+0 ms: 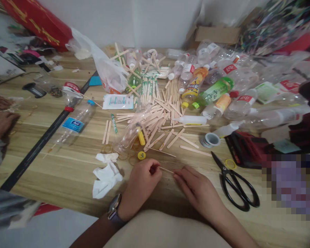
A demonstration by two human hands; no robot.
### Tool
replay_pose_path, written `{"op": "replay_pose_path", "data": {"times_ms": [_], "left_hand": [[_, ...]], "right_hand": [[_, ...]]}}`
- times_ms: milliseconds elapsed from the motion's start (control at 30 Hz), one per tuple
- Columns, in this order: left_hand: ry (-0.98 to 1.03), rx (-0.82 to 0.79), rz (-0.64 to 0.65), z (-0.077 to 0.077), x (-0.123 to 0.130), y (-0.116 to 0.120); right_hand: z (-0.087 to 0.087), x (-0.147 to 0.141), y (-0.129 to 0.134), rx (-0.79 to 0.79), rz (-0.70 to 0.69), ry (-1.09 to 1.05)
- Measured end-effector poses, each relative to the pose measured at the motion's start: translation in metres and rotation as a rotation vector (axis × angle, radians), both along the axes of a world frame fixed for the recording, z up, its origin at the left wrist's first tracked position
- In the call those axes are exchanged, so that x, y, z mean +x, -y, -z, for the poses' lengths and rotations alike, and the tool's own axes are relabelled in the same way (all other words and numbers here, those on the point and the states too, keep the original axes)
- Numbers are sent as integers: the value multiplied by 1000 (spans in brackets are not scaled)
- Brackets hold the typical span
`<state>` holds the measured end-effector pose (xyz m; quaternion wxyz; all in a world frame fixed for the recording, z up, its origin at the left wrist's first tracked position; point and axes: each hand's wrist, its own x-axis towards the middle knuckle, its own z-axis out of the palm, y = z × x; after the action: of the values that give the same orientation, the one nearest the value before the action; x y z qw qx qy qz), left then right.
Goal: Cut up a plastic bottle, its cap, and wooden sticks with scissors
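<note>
Between my two hands, low over the near part of the table, runs a thin wooden skewer (166, 169). My left hand (145, 179), with a watch on the wrist, is closed round one end of it. The other end sits pinched in the fingers of my right hand (192, 184). Just beyond my left hand lie a yellow bottle cap (141, 155) and some rubber bands (124, 154). Another skewer (162, 152) lies flat a little farther off. Black-handled scissors (235, 182) rest to the right of my right hand, beside a yellow ring (230, 163).
Loose popsicle sticks (157, 117) spread over the table's middle. Several empty plastic bottles (217, 89) crowd the back right. Crumpled tissues (107, 177) lie at left, near a clear bottle (76, 124). A roll of wire (210, 140) stands at right. Another person's hands (1, 120) work at far left.
</note>
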<state>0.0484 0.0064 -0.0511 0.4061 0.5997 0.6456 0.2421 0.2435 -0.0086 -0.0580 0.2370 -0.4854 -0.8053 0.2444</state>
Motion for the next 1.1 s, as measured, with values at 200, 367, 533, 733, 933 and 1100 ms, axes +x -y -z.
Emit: {"op": "replay_pose_path", "data": {"times_ms": [200,367,533,733,933,1100], "left_hand": [[104,67,94,-3,-10,6],[95,145,203,-5,-12,7],[-56,143,363,1,-9,1],[-188,179,402,5,-10,-1],[-228,262,443,9,-12,-1],[-265,260,469,12,-10,-1]], "right_hand": [[-9,3,-4,-251,55,-174],[-11,3,-5,-313,105,-191],[-7,0,-2,-226,49,-169],[-5,24,0,34,139,36],[-4,93,25,169,446,305],[23,128,49,83,544,392]]}}
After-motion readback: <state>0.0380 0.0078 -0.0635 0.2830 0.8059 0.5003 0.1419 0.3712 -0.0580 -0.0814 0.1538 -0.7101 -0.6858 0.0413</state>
